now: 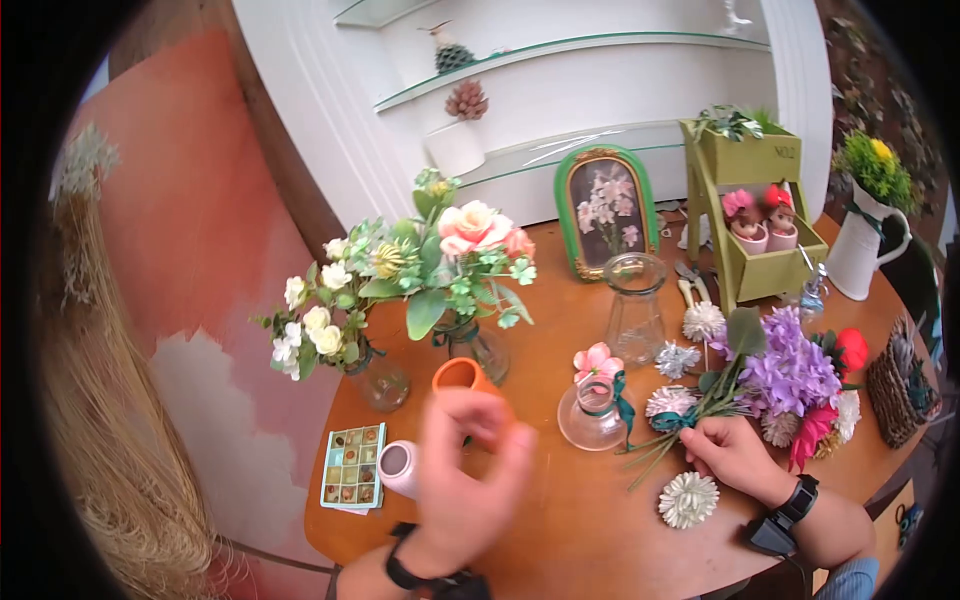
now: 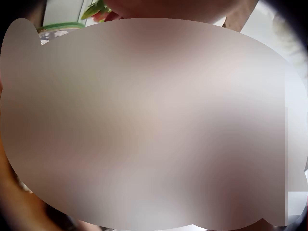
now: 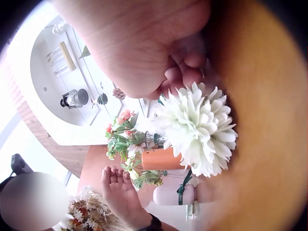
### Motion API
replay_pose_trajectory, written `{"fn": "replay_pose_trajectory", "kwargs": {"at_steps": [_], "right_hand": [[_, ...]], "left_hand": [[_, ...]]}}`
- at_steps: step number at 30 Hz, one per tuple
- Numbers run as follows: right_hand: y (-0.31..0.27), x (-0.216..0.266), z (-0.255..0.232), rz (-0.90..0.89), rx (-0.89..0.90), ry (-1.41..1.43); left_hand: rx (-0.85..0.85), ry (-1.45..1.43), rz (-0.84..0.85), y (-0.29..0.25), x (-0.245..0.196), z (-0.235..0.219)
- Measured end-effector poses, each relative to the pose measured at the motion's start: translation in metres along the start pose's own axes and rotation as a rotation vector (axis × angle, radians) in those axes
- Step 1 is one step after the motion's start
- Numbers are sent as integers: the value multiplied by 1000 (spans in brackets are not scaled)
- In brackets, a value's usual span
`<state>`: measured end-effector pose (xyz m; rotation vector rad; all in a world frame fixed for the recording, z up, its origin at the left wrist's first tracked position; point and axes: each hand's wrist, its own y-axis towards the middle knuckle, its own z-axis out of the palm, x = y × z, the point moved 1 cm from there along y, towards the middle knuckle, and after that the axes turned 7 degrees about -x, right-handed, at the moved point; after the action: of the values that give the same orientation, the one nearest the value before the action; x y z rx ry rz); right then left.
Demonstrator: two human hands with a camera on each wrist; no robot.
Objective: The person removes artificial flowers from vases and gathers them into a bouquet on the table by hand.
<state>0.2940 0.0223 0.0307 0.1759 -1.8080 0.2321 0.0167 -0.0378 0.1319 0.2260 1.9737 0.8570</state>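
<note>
My right hand (image 1: 738, 458) grips the thin green stems of a purple flower bouquet (image 1: 790, 372), beside its dark green ribbon (image 1: 674, 420). The bouquet lies on its side on the table, blooms to the right. In the right wrist view the curled fingers show above a white flower (image 3: 197, 130), which hides the stems. My left hand (image 1: 470, 490), blurred in the head view, is raised in front of an orange pot (image 1: 458, 374). From the right wrist it looks empty, its fingers loosely bent. Most of the left wrist view is blurred out.
A round glass vase (image 1: 592, 432) with a green ribbon and a taller glass vase (image 1: 635, 325) stand mid-table. Two flower-filled vases are at the left, near a pink pot (image 1: 397, 468) and a compartment tray (image 1: 353, 466). Behind are a green picture frame (image 1: 645, 205) and a planter stand (image 1: 765, 275).
</note>
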Motion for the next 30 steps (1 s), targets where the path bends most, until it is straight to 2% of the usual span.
{"fn": "replay_pose_trajectory", "kwargs": {"at_steps": [1,3,5,6,8,9,11,12,13,15,16,17,19,21,23,24,25,27,30], "right_hand": [[-1,1,0,2,-13,10],[-2,3,1,-8,5,2],[-3,4,0,-6,13,-11],[-3,4,1,-15,14,-4],[-5,3,2,-19,15,4],[-4,2,1,-12,20,6],[-3,2,1,-1,17,13],[-4,3,1,-11,23,21],[-4,4,1,-21,29,27],[-4,2,0,-32,23,36],[-4,1,1,-40,32,40],[-3,0,1,-38,30,40],[-3,-1,1,-71,32,12],[-3,1,1,-80,24,5],[-3,1,1,-92,13,-2],[-3,0,0,-91,17,-4],[-2,-1,0,-86,26,-7],[-1,-2,0,-89,22,-21],[-1,-1,0,-106,16,-31]], "left_hand": [[-35,-3,-132,13,-1,-8],[205,294,-19,39,-4,-22],[407,294,-191,53,-3,-24],[412,299,-186,62,-2,-25],[529,675,-26,75,2,-24],[529,676,-22,82,0,-24],[465,903,-28,92,-2,-24],[449,856,61,97,7,-26],[454,853,68,98,10,-25],[527,893,-151,103,15,-21],[488,908,-90,104,21,-20],[491,906,-89,108,26,-21],[500,794,-275,118,31,-21],[520,815,-291,124,39,-20],[443,340,-255,131,58,-23],[422,146,-417,131,60,-22],[422,146,-418,132,60,-21],[355,44,-631,133,61,-18],[293,-29,-652,139,84,-21]]}}
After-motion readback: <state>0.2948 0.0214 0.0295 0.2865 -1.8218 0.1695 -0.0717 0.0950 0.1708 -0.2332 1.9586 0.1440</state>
